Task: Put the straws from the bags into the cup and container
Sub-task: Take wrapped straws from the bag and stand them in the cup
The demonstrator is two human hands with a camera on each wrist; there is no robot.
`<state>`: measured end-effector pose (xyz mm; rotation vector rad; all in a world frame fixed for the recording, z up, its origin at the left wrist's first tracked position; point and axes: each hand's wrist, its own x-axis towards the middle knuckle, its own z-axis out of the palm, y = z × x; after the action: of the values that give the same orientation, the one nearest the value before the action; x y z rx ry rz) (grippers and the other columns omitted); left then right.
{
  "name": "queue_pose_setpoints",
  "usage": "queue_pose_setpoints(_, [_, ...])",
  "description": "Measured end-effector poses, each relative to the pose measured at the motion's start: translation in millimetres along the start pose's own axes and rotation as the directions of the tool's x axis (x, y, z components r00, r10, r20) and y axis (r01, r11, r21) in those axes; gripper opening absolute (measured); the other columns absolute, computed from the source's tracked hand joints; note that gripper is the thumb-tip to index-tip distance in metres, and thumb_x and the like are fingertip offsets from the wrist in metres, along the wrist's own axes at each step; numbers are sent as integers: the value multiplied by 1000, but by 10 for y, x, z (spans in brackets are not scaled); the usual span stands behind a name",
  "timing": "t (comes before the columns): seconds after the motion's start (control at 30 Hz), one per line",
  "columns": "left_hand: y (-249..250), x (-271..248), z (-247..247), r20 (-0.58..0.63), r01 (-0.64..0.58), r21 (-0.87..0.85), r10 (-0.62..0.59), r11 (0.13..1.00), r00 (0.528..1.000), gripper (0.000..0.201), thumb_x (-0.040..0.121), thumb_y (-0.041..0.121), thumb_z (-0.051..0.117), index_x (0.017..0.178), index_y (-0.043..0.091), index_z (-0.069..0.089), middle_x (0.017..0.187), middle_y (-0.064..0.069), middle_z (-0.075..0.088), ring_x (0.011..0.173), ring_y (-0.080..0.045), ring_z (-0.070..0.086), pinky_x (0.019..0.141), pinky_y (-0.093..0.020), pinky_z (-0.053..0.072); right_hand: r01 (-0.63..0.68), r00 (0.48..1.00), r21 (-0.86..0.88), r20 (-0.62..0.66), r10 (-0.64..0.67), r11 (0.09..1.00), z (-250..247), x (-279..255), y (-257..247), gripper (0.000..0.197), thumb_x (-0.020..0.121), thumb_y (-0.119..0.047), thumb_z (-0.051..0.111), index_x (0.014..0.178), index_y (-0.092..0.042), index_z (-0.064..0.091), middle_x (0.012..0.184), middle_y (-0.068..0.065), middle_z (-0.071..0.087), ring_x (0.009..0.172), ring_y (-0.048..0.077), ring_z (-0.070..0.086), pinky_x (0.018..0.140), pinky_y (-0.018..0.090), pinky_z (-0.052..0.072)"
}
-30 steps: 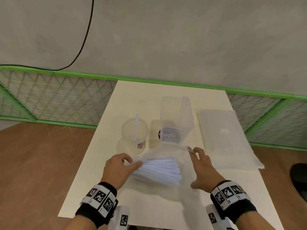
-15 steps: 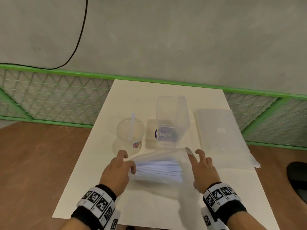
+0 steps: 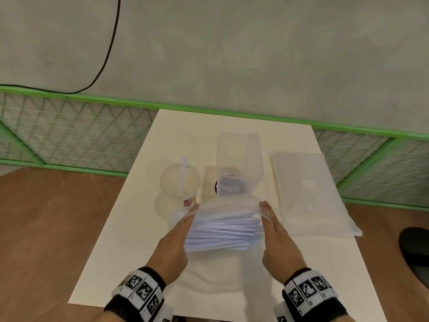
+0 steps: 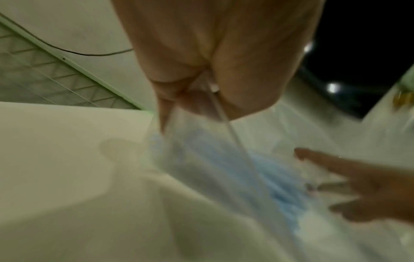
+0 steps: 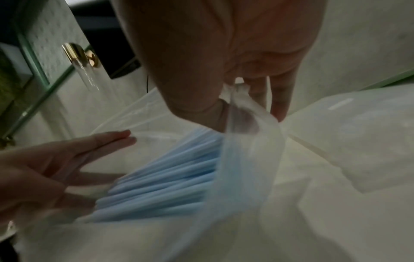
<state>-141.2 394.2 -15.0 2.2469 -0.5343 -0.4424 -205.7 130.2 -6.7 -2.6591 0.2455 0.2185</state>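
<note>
- A matte cream rectangular table (image 3: 232, 126) is seen bearing everything.
- Right of the container, a flat frosted second bag (image 3: 306, 194) is laid.
- A thin, crinkled clear bag (image 3: 222, 205) of pale blue tubular straws (image 3: 222, 231) is held up just in front of the container (image 3: 239, 163), a tall clear square-walled box.
- Its film is pinched by the left hand (image 3: 174, 245) and by the right hand (image 3: 276, 238).
- Left of the container, a round clear cup (image 3: 180, 182) is stood, one straw inside.

Both hands, left (image 3: 173, 238) and right (image 3: 277, 238), pinch the bag (image 3: 222, 206) of straws (image 3: 222, 231) before cup (image 3: 180, 182) and container (image 3: 239, 163).
</note>
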Motion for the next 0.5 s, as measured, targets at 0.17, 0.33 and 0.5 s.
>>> queue_pose_setpoints(0.17, [-221,73,108,-36,7,-2,-7,1000,999,101,78,-18,44,143,55,21,153,33,20,139,11,26,113,-19,30,-67,997,-80,-52,63,995,63,21,110,78,88,3,46,154,-31,22,160,-19,19,112,15,59,83,22,49])
queue_pose_setpoints(0.33, [-271,188,221,22,170,143,-175,975,984,113,69,-24,40,144,55,9,163,-3,-6,125,-27,46,88,-20,40,-110,994,-163,-6,110,981,168,87,227,91,82,10,48,154,-36,15,153,-9,29,117,20,47,88,26,47])
queue_pose_setpoints(0.5, [-312,297,359,102,347,141,-362,927,927,105,77,-16,35,147,56,3,159,-20,6,135,-39,40,95,-34,46,-118,980,3,160,116,993,380,220,357,105,78,22,42,154,-40,4,164,-8,0,144,20,29,111,32,37])
